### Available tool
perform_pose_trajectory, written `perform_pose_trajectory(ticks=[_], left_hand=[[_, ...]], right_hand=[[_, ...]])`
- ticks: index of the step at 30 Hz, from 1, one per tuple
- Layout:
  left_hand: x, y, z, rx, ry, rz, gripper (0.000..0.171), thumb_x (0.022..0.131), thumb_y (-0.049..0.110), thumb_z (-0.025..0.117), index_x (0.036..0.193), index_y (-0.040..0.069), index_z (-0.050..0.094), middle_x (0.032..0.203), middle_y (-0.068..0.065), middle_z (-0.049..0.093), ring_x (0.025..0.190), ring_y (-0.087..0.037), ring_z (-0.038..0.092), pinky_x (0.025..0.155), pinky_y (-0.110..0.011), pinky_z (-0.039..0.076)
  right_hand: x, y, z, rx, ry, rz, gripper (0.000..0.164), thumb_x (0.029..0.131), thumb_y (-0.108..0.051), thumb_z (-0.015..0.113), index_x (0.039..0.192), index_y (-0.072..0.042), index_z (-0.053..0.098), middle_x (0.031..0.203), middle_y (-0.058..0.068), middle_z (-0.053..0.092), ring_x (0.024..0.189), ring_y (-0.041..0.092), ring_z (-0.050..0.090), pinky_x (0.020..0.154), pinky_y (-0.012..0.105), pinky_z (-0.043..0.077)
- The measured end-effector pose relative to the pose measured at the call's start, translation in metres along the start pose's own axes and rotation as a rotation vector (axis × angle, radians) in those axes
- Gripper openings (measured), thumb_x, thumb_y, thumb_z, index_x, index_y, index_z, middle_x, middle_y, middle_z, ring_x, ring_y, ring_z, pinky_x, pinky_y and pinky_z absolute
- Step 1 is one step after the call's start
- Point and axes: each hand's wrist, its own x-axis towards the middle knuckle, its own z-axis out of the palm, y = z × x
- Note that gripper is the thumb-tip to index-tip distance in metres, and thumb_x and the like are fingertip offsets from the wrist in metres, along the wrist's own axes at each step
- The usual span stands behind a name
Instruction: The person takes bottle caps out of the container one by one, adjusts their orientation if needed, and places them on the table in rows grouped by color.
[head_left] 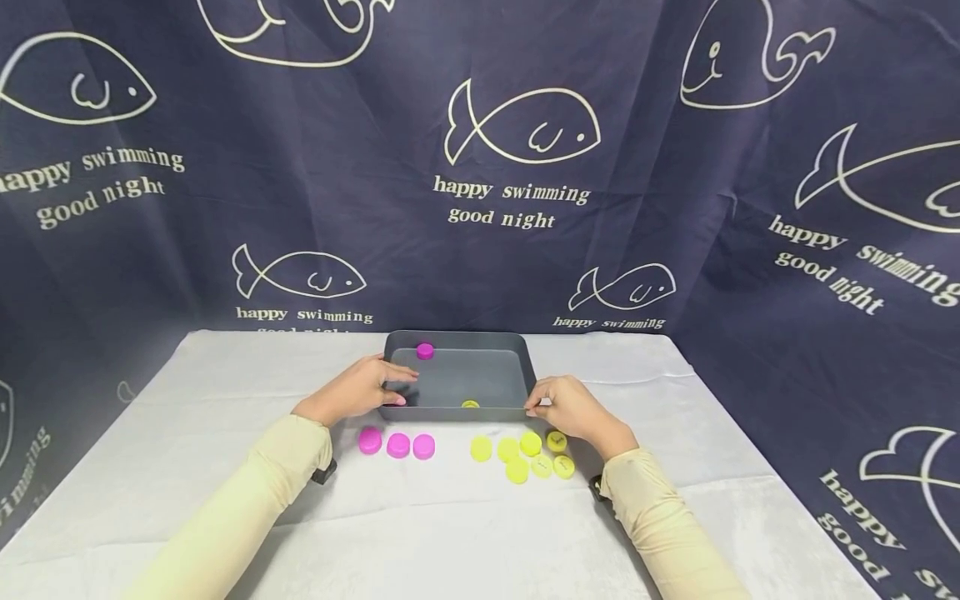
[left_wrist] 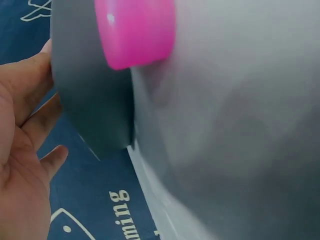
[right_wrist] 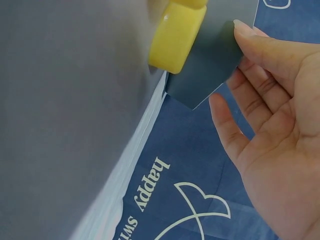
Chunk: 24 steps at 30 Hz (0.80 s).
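Observation:
A dark grey rectangular tray [head_left: 454, 413] stands on the table between both hands. At its front left corner, my left hand [head_left: 358, 387] reaches over the rim with forefinger extended inside; in the left wrist view its fingers pass behind the tray wall [left_wrist: 92, 85]. A small pink patch shows at the thumb tip, too small to identify. My right hand [head_left: 572, 403] pinches the front right corner, thumb outside the wall [right_wrist: 212, 55] and fingers behind it. Inside the tray lie a pink bottle cap [head_left: 425, 352] at the back left and a yellow cap [head_left: 470, 404], partly hidden by the front wall.
Three pink caps [head_left: 398, 446] lie in a row before the tray's left half. Several yellow caps [head_left: 517, 470] are grouped before its right half, close to my right wrist. A white cloth [head_left: 420, 533] covers the table, and a dark blue printed curtain [head_left: 517, 275] hangs behind.

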Motion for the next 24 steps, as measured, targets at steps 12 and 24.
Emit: perform_pose_trajectory(ticks=[12,24], left_hand=[[0.004,-0.011,0.003,0.050,-0.058,0.005,0.027,0.079,0.010,0.082,0.106,0.005,0.078,0.107,-0.001,0.075,0.104,-0.020,0.071,0.096,-0.040,0.055],[0.007,-0.009,0.009,0.061,-0.036,-0.007,0.028,0.083,0.017,0.080,0.108,0.004,0.077,0.105,-0.004,0.076,0.102,-0.020,0.071,0.100,-0.043,0.052]], right_hand=[[0.001,0.000,-0.002,-0.005,0.011,-0.009,0.008,0.083,-0.006,0.079,0.080,-0.014,0.079,0.080,-0.011,0.072,0.082,0.014,0.069,0.084,0.037,0.057],[0.000,-0.001,-0.001,-0.001,0.003,0.003,0.008,0.082,-0.006,0.078,0.081,-0.013,0.079,0.081,-0.009,0.072,0.083,0.014,0.069,0.086,0.038,0.057]])
